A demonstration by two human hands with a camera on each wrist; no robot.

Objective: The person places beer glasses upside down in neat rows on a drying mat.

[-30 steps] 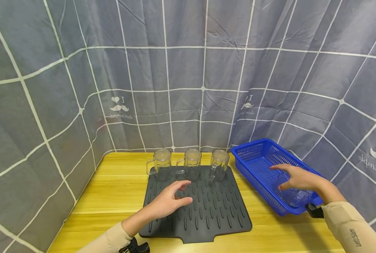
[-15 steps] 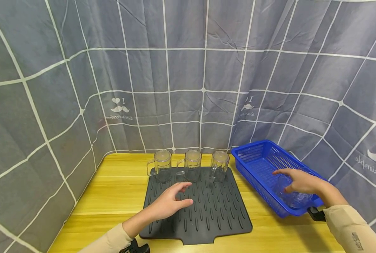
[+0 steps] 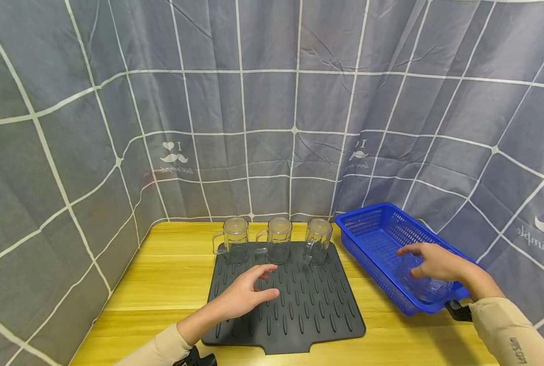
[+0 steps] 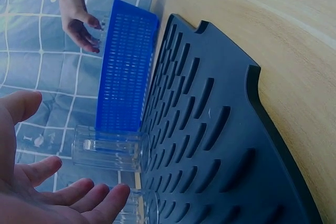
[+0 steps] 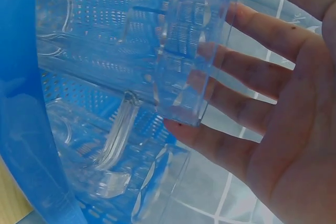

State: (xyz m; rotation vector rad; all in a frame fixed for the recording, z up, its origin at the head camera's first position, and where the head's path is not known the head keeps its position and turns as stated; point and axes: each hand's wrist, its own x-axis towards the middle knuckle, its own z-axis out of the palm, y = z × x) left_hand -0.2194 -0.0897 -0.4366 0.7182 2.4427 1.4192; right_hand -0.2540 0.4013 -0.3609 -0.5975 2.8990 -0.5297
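In the blue plastic basket (image 3: 365, 259) at the right, my right hand (image 3: 441, 262) holds a clear glass mug (image 5: 184, 51) by its end, thumb on one side and fingers round the other. A second glass mug (image 5: 163, 179) lies beside it in the basket. My left hand (image 3: 244, 293) hovers over the black ridged mat (image 3: 308, 310), fingers loosely bent, palm holding nothing. Along the mat's far edge stand three upside-down glass mugs: a left one (image 3: 235, 239), a middle one (image 3: 279, 239) and a right one (image 3: 318, 241).
The mat lies on a yellow wood-grain table (image 3: 162, 274), its notched lip toward me. A grey checked curtain (image 3: 272, 152) encloses the back and both sides. The basket stands angled, close to the mat's right side.
My right hand has shifted slightly right and down, its fingers drawing closer round the mug in the basket. The left hand and the standing mugs stay put.
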